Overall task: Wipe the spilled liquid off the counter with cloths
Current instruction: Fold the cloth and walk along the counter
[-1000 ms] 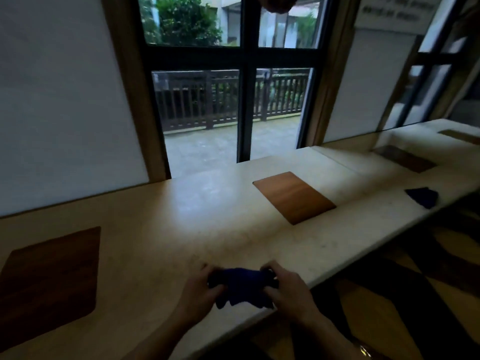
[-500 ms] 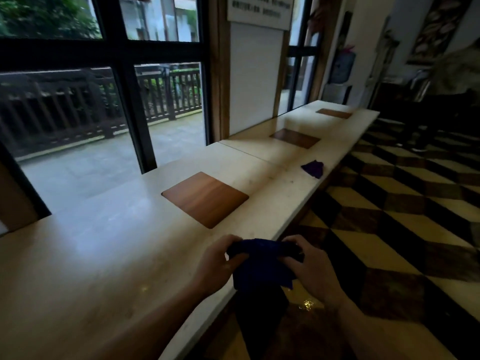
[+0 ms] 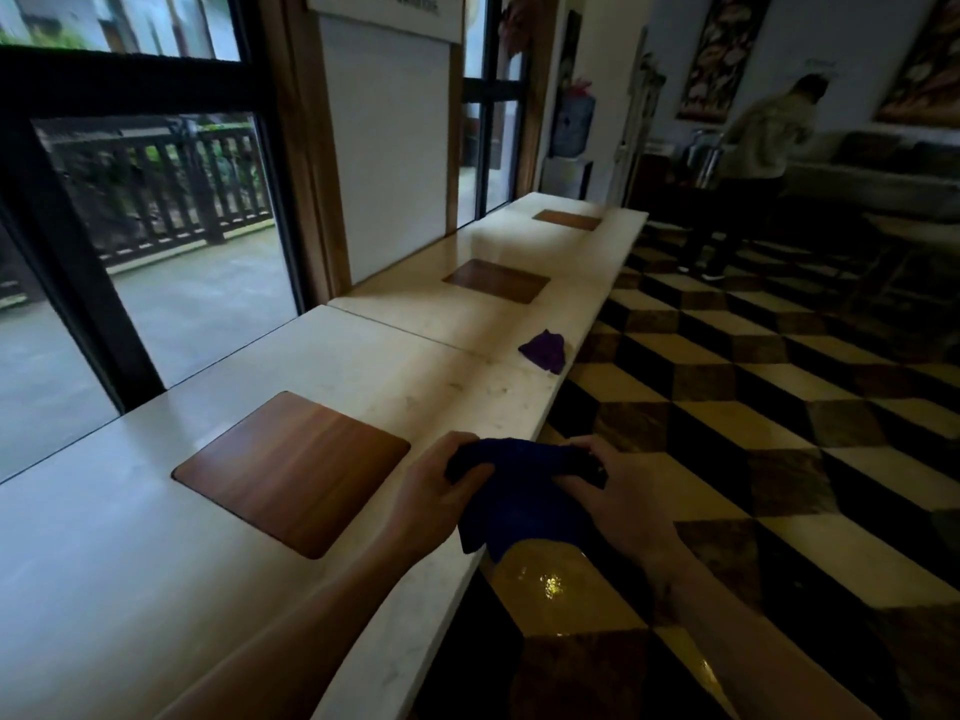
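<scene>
A dark blue cloth hangs between both hands at the front edge of the pale stone counter. My left hand grips its left end over the counter. My right hand grips its right end just off the edge, above the floor. Farther along, a purple cloth lies crumpled near the counter's edge. No spilled liquid is clearly visible on the counter.
Square wooden inlays sit in the countertop. Windows and a white panel line the left side. A checkered floor runs on the right. A person stands far back by a sofa.
The view has swung right along the counter. Both hands still hold the blue cloth, now shifted to the counter's edge, with the right hand past it.
</scene>
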A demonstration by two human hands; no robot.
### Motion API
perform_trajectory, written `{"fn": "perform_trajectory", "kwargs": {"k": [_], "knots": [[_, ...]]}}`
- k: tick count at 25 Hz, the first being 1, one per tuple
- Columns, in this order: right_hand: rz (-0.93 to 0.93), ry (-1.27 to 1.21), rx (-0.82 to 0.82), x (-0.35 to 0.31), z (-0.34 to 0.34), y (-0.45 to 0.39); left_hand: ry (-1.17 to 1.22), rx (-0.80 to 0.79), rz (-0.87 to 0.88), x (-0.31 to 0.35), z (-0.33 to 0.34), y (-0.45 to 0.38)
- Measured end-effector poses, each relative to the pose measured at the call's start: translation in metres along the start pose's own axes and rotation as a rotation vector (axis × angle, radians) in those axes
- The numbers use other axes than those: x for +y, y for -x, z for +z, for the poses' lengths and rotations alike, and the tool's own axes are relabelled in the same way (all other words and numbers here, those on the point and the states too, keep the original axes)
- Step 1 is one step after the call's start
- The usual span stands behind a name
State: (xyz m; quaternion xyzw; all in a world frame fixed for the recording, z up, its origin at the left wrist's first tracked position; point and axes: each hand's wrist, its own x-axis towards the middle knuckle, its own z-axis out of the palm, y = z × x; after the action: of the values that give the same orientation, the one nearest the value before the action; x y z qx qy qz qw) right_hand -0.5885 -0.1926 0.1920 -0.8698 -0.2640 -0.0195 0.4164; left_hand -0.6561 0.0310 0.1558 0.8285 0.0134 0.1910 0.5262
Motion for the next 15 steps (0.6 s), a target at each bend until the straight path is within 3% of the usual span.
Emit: {"fn": "perform_trajectory", "kwargs": {"k": [7,15], "knots": [[0.065,-0.008,0.07,0.035,-0.019,-0.074,0.101,-0.022,-0.022,-0.019,0.034,-0.096],[0.122,-0.151,0.107,0.142,-0.061,-0.182,0.085,-0.036,-0.013,-0.032,0.122,-0.224]]}}
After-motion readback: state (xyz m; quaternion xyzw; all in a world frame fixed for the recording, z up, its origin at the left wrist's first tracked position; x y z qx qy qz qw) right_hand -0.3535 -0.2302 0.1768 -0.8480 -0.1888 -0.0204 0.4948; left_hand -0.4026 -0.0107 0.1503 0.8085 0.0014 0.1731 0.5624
